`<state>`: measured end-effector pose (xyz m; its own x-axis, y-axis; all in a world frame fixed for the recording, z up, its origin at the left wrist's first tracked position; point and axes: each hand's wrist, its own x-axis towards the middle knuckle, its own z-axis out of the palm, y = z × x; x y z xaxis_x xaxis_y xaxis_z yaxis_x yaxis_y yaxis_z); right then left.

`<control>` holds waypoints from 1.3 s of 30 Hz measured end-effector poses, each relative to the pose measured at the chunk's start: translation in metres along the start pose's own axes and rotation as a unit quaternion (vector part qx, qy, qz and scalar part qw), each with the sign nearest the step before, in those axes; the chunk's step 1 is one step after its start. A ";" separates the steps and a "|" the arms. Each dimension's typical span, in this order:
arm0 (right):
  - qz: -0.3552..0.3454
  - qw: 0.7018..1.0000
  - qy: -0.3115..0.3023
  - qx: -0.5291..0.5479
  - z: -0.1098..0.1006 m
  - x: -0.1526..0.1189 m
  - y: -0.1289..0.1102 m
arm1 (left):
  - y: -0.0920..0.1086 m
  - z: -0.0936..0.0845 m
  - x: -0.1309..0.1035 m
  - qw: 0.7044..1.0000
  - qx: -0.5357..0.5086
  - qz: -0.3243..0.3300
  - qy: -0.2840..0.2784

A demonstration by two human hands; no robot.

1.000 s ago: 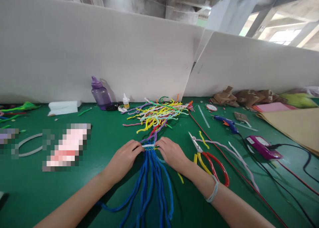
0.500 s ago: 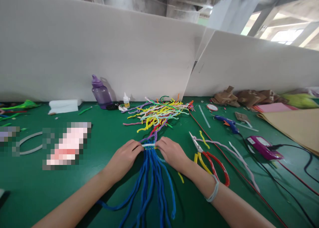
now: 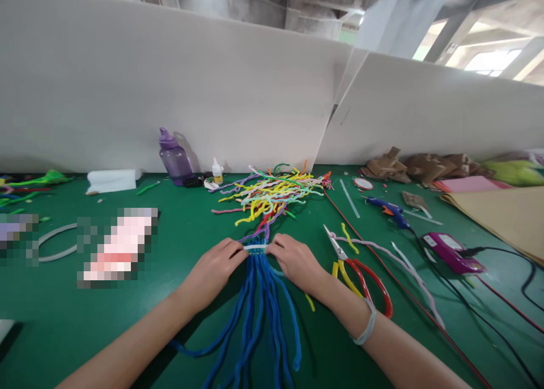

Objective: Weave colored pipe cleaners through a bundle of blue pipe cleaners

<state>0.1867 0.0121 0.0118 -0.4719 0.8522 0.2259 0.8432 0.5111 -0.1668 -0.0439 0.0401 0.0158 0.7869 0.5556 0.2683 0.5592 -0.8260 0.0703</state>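
Several long blue pipe cleaners [image 3: 258, 298] hang together in a row toward me, loose at their lower ends. Across their top runs a short white pipe cleaner [image 3: 256, 247], with small yellow bits just under it. My left hand [image 3: 216, 263] pinches the left end of this white piece, fingers closed. At its right end my right hand [image 3: 295, 263] is closed in the same way. Both fingertips rest close to the table, and what lies under them is hidden. Purple and red pipe cleaners [image 3: 266, 230] stretch away just beyond the white piece.
A heap of coloured pipe cleaners [image 3: 272, 193] lies farther back. Red-handled scissors [image 3: 361, 278] sit open beside my right forearm. To the right are a blue glue gun [image 3: 389, 210], a magenta box [image 3: 450, 253] and cables. A purple bottle [image 3: 175, 162] stands by the white partition [image 3: 170, 83].
The view has shifted very slightly, so everything sits a little farther right in it. Both hands keep their hold on the white pipe cleaner.
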 end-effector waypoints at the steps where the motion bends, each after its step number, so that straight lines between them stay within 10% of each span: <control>1: -0.001 1.000 0.002 -0.001 0.000 0.000 0.000 | 0.000 0.000 0.000 1.000 0.002 0.002 0.003; 39: 0.007 0.999 -0.033 -0.031 -0.005 0.005 -0.007 | -0.003 0.002 0.002 0.999 -0.022 0.036 0.011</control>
<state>0.1798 0.0125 0.0186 -0.4744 0.8657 0.1597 0.8631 0.4932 -0.1092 -0.0435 0.0442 0.0141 0.8185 0.4927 0.2954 0.4891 -0.8674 0.0915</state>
